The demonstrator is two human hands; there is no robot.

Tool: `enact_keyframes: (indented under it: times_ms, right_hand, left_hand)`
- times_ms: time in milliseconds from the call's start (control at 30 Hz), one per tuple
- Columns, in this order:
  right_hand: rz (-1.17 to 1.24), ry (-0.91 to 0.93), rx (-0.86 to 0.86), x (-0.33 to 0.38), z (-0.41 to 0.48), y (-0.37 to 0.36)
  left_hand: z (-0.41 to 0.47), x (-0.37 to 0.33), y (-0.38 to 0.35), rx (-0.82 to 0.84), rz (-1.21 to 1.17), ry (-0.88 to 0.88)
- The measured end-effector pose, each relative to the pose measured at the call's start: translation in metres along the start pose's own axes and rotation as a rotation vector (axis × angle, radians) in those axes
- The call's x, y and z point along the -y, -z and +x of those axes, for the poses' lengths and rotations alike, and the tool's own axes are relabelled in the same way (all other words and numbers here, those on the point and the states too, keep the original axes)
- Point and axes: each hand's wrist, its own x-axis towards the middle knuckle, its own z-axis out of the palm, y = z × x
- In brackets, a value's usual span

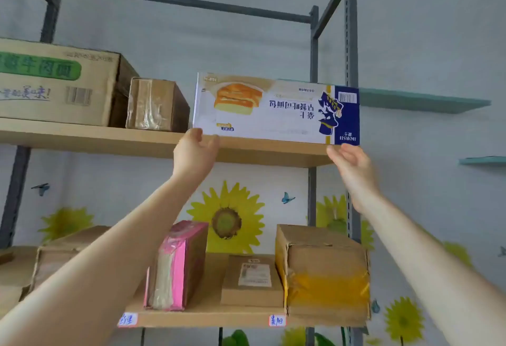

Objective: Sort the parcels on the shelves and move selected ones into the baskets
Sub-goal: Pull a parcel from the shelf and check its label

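The long white and blue bread box (276,109) stands on the upper shelf (82,137). The left hand (195,151) curls its fingers on its bottom left corner; the blurry right hand (349,163) has loose, spread fingers just under the right corner.

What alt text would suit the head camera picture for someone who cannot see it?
Two bare arms reach up to a long white and blue bread box at the upper shelf, the left hand holding its lower left corner, the right hand at its lower right. Cardboard boxes sit beside it and on the shelf below.
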Motion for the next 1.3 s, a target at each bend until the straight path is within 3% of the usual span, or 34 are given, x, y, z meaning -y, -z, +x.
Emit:
enact_keyframes:
  times_ms: [167, 400, 533, 633, 767, 867, 967, 1067, 1200, 1300]
  right_hand:
    - [-0.01, 0.092, -0.098, -0.013, 0.066, -0.004]
    - [-0.27, 0.212, -0.237, -0.041, 0.102, -0.003]
    - [-0.259, 0.025, -0.238, -0.055, 0.107, 0.0]
    - [-0.239, -0.07, -0.221, -0.058, 0.11, 0.004]
    - [-0.035, 0.015, -0.25, -0.049, 0.107, 0.009]
    - [0.222, 0.065, -0.262, -0.031, 0.103, 0.01]
    - [0.447, 0.109, -0.24, -0.008, 0.103, 0.009]
    - [0.556, 0.191, -0.236, 0.011, 0.109, 0.012]
    - [0.525, 0.255, -0.331, 0.03, 0.125, 0.02]
    - [0.45, 0.252, -0.376, 0.041, 0.136, 0.02]
  left_hand:
    - [0.042, 0.004, -0.02, -0.075, 0.191, -0.008]
    - [0.064, 0.02, -0.04, -0.22, 0.667, 0.003]
    - [0.07, 0.023, -0.043, -0.211, 0.687, 0.035]
    - [0.071, 0.02, -0.042, -0.219, 0.604, 0.043]
    - [0.074, 0.02, -0.032, -0.326, 0.423, -0.024]
    - [0.076, 0.014, -0.023, -0.362, 0.034, -0.105]
    - [0.083, -0.002, -0.02, -0.28, -0.408, -0.108]
    - [0.091, -0.017, -0.016, -0.227, -0.636, -0.167]
    - [0.101, -0.027, -0.005, -0.363, -0.589, -0.242]
    - [0.106, -0.034, -0.005, -0.318, -0.534, -0.224]
